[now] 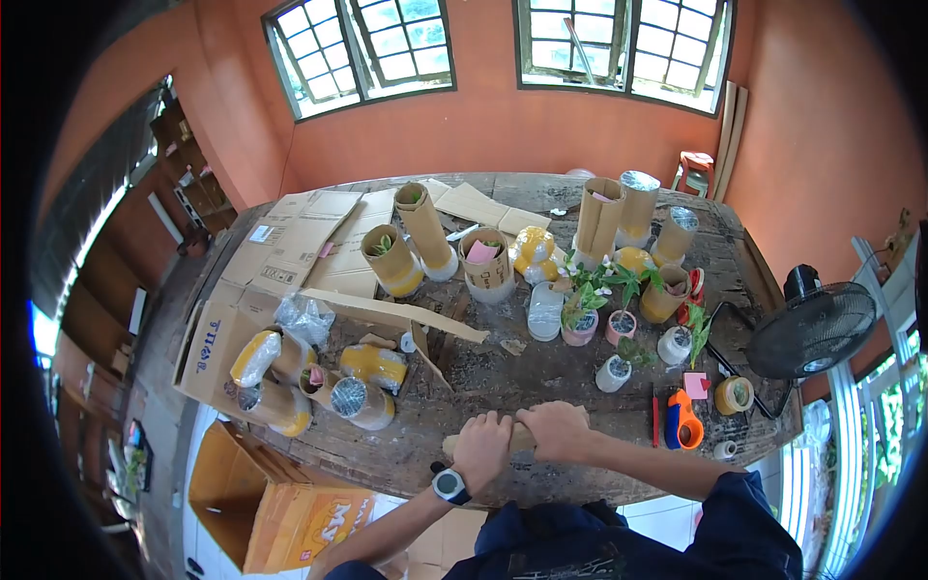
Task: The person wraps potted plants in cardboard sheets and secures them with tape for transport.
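A dark shirt point(580, 541) sits nearest, left hand point(482, 450) and right hand point(555, 432) both gripping brown cardboard point(523, 439).

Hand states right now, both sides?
Left hand: closed, holding a piece of cardboard.
Right hand: closed, apparently on the same piece of cardboard.

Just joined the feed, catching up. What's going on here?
A person at a worn wooden table has both hands on a brown cardboard piece near the table's front edge. The left hand and right hand grip it close together. Farther back stand small potted plants and cardboard tubes, some with plants inside. An orange-and-blue tape dispenser sits to the right; flattened cardboard lies back left.
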### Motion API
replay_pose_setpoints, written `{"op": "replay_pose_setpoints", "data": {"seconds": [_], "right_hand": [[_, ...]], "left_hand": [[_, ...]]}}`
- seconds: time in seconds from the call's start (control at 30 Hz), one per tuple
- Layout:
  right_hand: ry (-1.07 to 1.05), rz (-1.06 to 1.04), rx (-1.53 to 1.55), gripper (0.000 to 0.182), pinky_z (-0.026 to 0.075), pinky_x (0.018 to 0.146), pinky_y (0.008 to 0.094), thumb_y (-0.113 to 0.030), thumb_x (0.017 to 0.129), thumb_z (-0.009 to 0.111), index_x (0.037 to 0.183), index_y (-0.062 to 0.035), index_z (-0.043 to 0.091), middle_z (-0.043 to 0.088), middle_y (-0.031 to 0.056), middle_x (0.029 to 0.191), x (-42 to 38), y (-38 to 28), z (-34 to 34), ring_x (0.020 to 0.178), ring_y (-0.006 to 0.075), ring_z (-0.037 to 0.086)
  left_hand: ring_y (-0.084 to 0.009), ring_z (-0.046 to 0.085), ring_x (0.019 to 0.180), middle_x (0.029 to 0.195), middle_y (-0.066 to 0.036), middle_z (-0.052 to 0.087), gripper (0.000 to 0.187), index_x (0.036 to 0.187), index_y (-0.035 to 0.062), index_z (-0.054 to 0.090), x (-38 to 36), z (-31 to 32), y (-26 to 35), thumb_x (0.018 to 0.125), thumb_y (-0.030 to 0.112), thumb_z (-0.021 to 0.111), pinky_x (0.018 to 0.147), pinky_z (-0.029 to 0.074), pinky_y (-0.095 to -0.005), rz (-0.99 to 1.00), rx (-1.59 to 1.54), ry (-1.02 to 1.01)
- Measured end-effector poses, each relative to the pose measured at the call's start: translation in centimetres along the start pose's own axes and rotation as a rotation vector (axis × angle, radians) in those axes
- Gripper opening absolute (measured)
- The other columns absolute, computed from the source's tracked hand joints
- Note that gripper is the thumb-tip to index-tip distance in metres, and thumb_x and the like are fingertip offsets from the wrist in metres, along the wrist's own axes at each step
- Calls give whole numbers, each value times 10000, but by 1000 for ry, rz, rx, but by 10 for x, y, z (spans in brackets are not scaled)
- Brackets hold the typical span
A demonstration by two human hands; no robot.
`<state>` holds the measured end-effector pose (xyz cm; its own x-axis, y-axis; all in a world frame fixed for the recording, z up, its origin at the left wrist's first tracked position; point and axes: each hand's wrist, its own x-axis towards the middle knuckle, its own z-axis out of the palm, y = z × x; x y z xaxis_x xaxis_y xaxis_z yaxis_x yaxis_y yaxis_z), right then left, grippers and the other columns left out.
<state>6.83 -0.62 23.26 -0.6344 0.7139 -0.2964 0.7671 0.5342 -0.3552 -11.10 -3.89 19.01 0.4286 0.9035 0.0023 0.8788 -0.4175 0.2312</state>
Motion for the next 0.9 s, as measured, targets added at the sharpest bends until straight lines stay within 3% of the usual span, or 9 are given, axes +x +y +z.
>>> {"op": "replay_pose_setpoints", "data": {"seconds": [0.1,0.23,0.3,0.43,0.5,0.63,0.73,0.8,0.9], "right_hand": [[527,-151,-350,459,545,818,456,-179,646,761,1067,-62,624,683,154,948,2,8,45,928,337,685],[168,11,-116,437,534,828,452,-176,673,761,1068,-62,611,663,139,985,-4,7,30,962,335,671],[-69,103,39,420,513,858,432,-175,700,764,1075,-68,609,646,125,1008,-7,2,15,1000,318,657],[159,23,-27,391,533,814,435,-152,698,767,1045,-47,622,664,142,986,-13,2,32,974,323,676],[411,-53,-288,418,550,811,470,-183,680,751,1059,-55,627,671,153,948,-10,10,69,949,345,682],[158,107,-82,383,523,798,459,-151,692,724,1051,-47,637,664,143,963,-11,7,62,941,338,673],[-103,226,146,372,497,810,431,-149,692,721,1041,-45,647,657,139,974,-15,2,34,946,327,665],[-108,224,209,370,505,810,431,-165,684,728,1026,-45,655,672,152,966,-20,1,30,944,330,673],[408,-12,-158,437,562,797,481,-222,650,750,1039,-41,665,706,209,932,-22,7,84,934,353,703]], "left_hand": [[-295,632,942,974,-130,620,286,1018,57,623,5,-15,-3,749,130,685,813,491,-385,-26,-97,-149],[-328,688,900,931,-162,672,271,987,36,649,0,5,5,739,136,695,798,544,-417,113,83,172],[-330,687,899,940,-166,676,298,1000,33,653,-2,9,5,725,138,703,800,545,-418,121,59,151],[-301,637,950,1004,-146,637,386,1066,48,633,2,-20,11,702,147,712,836,497,-381,-44,-112,-353],[-303,637,948,1007,-151,637,371,1057,49,631,4,-14,4,709,152,708,826,499,-382,6,-148,-334],[-349,680,896,938,-175,667,272,962,29,651,-4,25,0,722,150,693,764,546,-430,204,30,139],[-377,696,849,891,-181,687,220,907,17,654,-10,31,7,731,145,681,727,563,-464,177,20,200],[-376,694,844,890,-181,691,229,918,19,654,-11,29,8,728,143,680,732,559,-467,90,-122,-53],[-376,693,833,881,-189,694,231,926,17,653,-8,23,3,730,137,677,732,557,-469,69,-214,-203]]}}
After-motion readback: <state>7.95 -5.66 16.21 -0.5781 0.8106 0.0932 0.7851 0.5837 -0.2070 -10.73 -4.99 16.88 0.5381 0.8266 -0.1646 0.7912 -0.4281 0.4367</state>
